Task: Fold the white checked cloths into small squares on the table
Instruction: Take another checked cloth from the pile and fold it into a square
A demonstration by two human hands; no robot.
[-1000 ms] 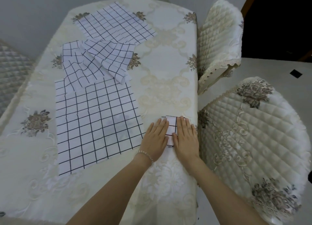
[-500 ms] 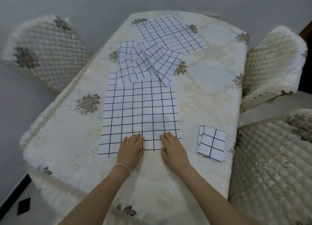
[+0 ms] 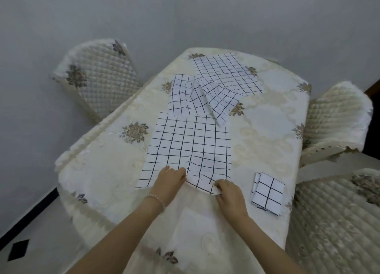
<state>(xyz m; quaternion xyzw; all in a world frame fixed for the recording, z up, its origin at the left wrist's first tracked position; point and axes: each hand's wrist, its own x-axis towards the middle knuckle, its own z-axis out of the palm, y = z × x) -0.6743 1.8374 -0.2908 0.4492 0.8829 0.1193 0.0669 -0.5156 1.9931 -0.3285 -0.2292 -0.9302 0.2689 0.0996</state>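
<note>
A large white checked cloth (image 3: 189, 144) lies flat in the middle of the table (image 3: 267, 129). My left hand (image 3: 169, 182) and my right hand (image 3: 228, 191) both pinch its near edge, which is bunched and lifted between them. A small folded checked square (image 3: 267, 192) rests to the right of my right hand, near the table's right edge. Farther back lie a rumpled checked cloth (image 3: 185, 97), a partly folded one (image 3: 221, 101) and a flat one (image 3: 226, 72).
The table carries a cream embroidered cover. Quilted chairs stand at the back left (image 3: 96, 78), at the right (image 3: 335, 121) and at the near right (image 3: 337, 222). A grey wall is behind; the floor shows at the bottom left.
My hands left the small folded square at the right edge, moved left to the large flat cloth, and now pinch and lift its near edge. The view swung left.
</note>
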